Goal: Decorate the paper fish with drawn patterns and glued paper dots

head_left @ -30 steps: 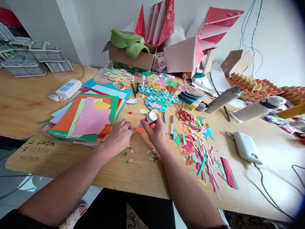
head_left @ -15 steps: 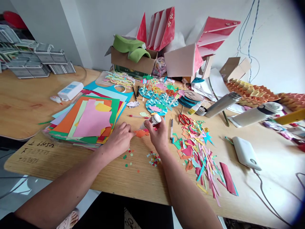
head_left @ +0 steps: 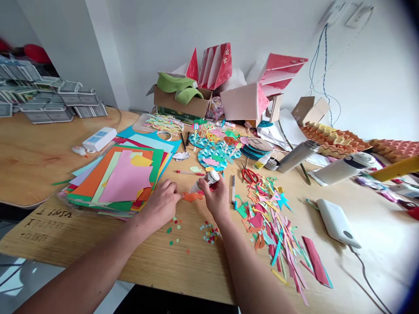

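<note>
My right hand [head_left: 218, 198] is wrapped around a white glue bottle [head_left: 211, 177], tilted with its nozzle end down to the left over an orange paper cut-out [head_left: 193, 197]. The cut-out looks fish-shaped and lies flat on the table. With fingers curled, my left hand [head_left: 164, 198] holds the cut-out's left end by the fingertips. Small paper dots [head_left: 174, 230] and a little heap of paper triangles [head_left: 211, 232] lie in front of the hands. A pale green paper fish [head_left: 196, 169] and a red pen [head_left: 190, 172] lie just behind.
Stacked coloured paper [head_left: 126, 179] lies to the left. On the right are red-handled scissors [head_left: 250, 175], a pen [head_left: 233, 189], paper scraps [head_left: 271, 218], a white power bank [head_left: 337, 222] and bottles [head_left: 343, 169]. Blue decorated discs [head_left: 212, 159] and a cardboard box [head_left: 181, 102] stand behind.
The camera view has tilted up a little, so the scene sits lower. Both hands keep nearly the same place at the orange cut-out, the glue bottle still tilted over it.
</note>
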### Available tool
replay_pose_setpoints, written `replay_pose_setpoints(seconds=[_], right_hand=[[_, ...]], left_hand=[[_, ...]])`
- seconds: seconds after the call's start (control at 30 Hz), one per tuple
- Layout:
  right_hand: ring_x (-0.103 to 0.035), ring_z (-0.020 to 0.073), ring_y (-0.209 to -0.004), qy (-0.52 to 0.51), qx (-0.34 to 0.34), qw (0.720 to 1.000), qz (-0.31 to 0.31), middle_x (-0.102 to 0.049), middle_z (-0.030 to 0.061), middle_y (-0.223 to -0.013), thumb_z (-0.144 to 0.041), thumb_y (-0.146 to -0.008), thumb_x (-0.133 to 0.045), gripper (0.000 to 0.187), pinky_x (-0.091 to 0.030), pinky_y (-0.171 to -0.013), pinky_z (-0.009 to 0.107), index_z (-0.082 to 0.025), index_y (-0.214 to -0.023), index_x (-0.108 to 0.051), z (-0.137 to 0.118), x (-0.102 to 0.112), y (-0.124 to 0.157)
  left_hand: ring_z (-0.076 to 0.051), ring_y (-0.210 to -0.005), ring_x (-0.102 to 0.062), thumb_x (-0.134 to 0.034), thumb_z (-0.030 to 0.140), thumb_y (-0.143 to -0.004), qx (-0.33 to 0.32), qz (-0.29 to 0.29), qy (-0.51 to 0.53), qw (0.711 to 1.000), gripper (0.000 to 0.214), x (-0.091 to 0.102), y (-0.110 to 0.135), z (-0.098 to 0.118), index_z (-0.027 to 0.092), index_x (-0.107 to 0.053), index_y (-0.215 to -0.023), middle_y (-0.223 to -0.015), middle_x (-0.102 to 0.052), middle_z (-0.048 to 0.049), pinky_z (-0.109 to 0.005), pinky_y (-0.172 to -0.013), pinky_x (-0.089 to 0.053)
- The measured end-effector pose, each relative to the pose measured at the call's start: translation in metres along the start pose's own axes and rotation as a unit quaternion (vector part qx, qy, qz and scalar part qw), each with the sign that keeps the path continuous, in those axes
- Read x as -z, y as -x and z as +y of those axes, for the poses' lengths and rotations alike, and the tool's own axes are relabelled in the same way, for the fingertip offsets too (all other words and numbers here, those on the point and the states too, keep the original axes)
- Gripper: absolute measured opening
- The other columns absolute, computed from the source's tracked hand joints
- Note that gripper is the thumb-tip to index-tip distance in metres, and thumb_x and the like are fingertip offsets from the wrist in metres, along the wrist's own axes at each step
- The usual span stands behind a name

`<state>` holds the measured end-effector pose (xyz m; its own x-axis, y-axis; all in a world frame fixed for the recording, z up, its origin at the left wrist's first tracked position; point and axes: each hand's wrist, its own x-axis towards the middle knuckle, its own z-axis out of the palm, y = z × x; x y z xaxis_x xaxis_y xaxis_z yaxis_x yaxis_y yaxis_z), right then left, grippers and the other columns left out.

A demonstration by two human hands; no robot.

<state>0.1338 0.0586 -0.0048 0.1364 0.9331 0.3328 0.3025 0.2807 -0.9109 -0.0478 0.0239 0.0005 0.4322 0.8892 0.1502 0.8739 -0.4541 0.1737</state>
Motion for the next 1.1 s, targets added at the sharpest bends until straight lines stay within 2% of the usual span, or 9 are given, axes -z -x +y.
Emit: replay_pose_setpoints(seconds=[0.3,0.57,0.77,0.87,1.1], right_hand=[[-0.053,0.0126,-0.059,0.023,0.049,0.997,-0.047,-0.065,-0.0009,-0.072,-0.036,-0.079,-0.066,0.019,-0.044,-0.059,0.026,-0.021,-0.083,-0.055,-0.0003,-0.0030,0.0041],[-0.053,0.0134,-0.062,0.071,0.087,0.992,-0.061,-0.063,-0.0010,-0.075,-0.038,-0.081,-0.066,0.021,-0.043,-0.061,0.026,-0.022,-0.086,-0.054,0.0026,-0.0036,0.0071],[-0.051,0.0132,-0.061,0.081,0.088,0.990,-0.071,-0.063,-0.0010,-0.074,-0.038,-0.081,-0.066,0.021,-0.043,-0.060,0.027,-0.022,-0.084,-0.054,0.0019,-0.0055,0.0077],[-0.051,0.0127,-0.059,0.055,0.071,0.994,-0.062,-0.063,-0.0015,-0.072,-0.037,-0.080,-0.066,0.020,-0.043,-0.058,0.026,-0.022,-0.083,-0.054,-0.0006,-0.0044,0.0069],[-0.055,0.0133,-0.060,0.013,0.022,1.000,0.003,-0.065,-0.0003,-0.072,-0.038,-0.079,-0.066,0.020,-0.046,-0.058,0.026,-0.021,-0.084,-0.057,-0.0061,0.0017,0.0013]], left_hand=[[-0.026,-0.101,-0.051,-0.048,-0.001,-0.082,-0.003,-0.010,-0.010,1.000,0.038,-0.0008,-0.0003,-0.0006,0.019,-0.077,-0.097,-0.094,-0.061,-0.0105,-0.039,-0.091,-0.048],[-0.025,-0.098,-0.051,-0.047,-0.001,-0.083,-0.004,-0.008,-0.013,1.000,0.038,-0.0004,-0.0006,0.0006,0.019,-0.076,-0.099,-0.091,-0.061,-0.0100,-0.039,-0.088,-0.047],[-0.025,-0.097,-0.051,-0.047,-0.002,-0.081,-0.006,-0.006,-0.019,1.000,0.041,0.0006,0.0002,0.0015,0.020,-0.076,-0.101,-0.092,-0.061,-0.0101,-0.039,-0.087,-0.046],[-0.025,-0.097,-0.051,-0.047,-0.001,-0.082,-0.009,-0.009,-0.019,1.000,0.041,0.0011,0.0002,0.0012,0.020,-0.075,-0.103,-0.092,-0.061,-0.0103,-0.038,-0.087,-0.046],[-0.026,-0.101,-0.050,-0.047,0.001,-0.084,-0.003,-0.021,-0.019,1.000,0.037,0.0009,-0.0005,0.0006,0.018,-0.076,-0.100,-0.094,-0.061,-0.0114,-0.040,-0.092,-0.046]])
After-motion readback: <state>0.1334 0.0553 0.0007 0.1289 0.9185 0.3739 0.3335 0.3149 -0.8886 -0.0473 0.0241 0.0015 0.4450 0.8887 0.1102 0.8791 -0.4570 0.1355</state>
